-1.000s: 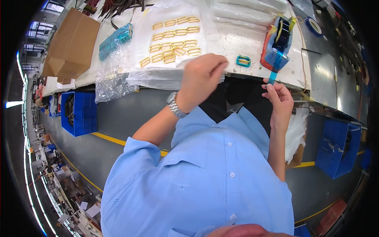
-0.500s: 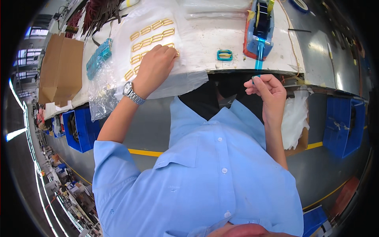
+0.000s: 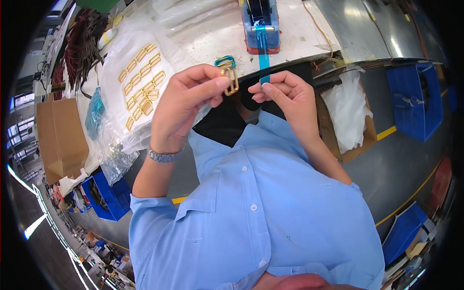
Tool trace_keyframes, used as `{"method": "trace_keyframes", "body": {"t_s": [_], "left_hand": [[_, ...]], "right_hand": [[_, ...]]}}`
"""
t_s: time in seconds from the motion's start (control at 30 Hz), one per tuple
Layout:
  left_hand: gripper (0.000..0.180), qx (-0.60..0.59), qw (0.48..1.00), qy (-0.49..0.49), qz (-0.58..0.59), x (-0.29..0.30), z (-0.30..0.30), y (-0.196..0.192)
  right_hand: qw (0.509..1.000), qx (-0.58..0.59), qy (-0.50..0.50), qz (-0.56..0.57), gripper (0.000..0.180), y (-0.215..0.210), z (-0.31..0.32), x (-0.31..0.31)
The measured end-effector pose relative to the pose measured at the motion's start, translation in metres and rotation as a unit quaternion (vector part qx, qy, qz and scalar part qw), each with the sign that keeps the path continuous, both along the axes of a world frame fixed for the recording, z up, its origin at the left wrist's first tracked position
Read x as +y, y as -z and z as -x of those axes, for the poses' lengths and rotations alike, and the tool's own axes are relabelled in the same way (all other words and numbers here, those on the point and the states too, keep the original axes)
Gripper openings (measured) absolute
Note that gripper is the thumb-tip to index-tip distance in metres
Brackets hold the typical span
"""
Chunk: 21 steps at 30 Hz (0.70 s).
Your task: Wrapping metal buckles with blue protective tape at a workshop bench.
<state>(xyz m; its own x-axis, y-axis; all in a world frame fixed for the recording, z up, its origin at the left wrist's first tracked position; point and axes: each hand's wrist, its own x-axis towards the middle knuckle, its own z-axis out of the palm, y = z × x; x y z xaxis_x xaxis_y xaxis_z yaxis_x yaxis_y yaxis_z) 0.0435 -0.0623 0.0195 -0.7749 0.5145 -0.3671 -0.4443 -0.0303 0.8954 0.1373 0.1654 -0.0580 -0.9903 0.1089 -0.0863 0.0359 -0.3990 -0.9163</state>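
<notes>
Left hand [image 3: 188,99] pinches a gold buckle [image 3: 232,82] between thumb and fingers, just off the table's front edge. Right hand [image 3: 294,100] grips the free end of blue tape [image 3: 264,54], strip pulled taut from dispenser [image 3: 261,30]. Blue-edged buckle [image 3: 224,61] on table [image 3: 295,36], partly behind the held one. More gold buckles in rows on white sheet [image 3: 117,54], left; one lies askew. Watch [image 3: 166,157] on left wrist. Carton [image 3: 63,137] far left, blue bundle [image 3: 95,113] beside it.
</notes>
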Motion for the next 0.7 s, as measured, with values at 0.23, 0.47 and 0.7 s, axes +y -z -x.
{"method": "trace_keyframes", "body": {"t_s": [0.23, 0.47, 0.7], "left_hand": [[0.014, 0.026, 0.999, 0.026, 0.006, 0.045, -0.011, 0.016], [0.013, 0.032, 0.999, 0.025, 0.027, 0.054, -0.009, 0.023], [0.015, 0.036, 0.999, 0.016, 0.024, 0.056, -0.007, 0.034]], "right_hand": [[1.000, -0.006, 0.003, 0.015, 0.013, -0.001, -0.006, -0.001], [1.000, -0.009, 0.006, 0.023, 0.014, -0.005, -0.008, -0.004], [1.000, -0.020, 0.007, 0.014, 0.016, -0.004, -0.009, -0.003]]}}
